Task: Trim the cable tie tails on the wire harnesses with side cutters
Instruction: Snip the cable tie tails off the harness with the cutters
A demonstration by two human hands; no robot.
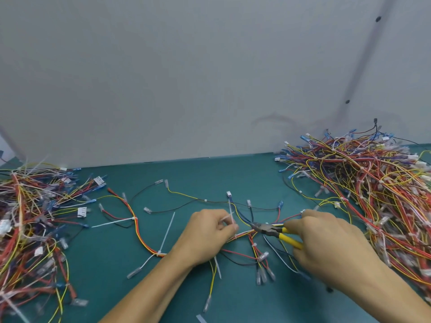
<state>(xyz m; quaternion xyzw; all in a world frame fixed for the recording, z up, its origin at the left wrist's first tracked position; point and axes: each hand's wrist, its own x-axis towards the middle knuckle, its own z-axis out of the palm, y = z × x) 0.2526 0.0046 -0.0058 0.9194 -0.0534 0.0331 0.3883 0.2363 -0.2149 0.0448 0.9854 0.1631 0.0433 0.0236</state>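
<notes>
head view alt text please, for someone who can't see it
A person's left hand pinches a white cable tie tail on a wire harness while the right hand grips yellow-handled side cutters pointed toward it. The harness lies on a green table between a tangled left heap and right heap of more harnesses.

Seen from a single wide-angle camera worn on the person's head, looking forward and down across the green tabletop [210, 178] toward a grey wall [186, 78] that fills the upper half of the view. The camera sits close: both forearms enter from the bottom edge, the left hand [207, 234] and right hand [326, 245] low at centre. Wire piles at left [30, 217] and right [373, 183] run out of frame.
</notes>
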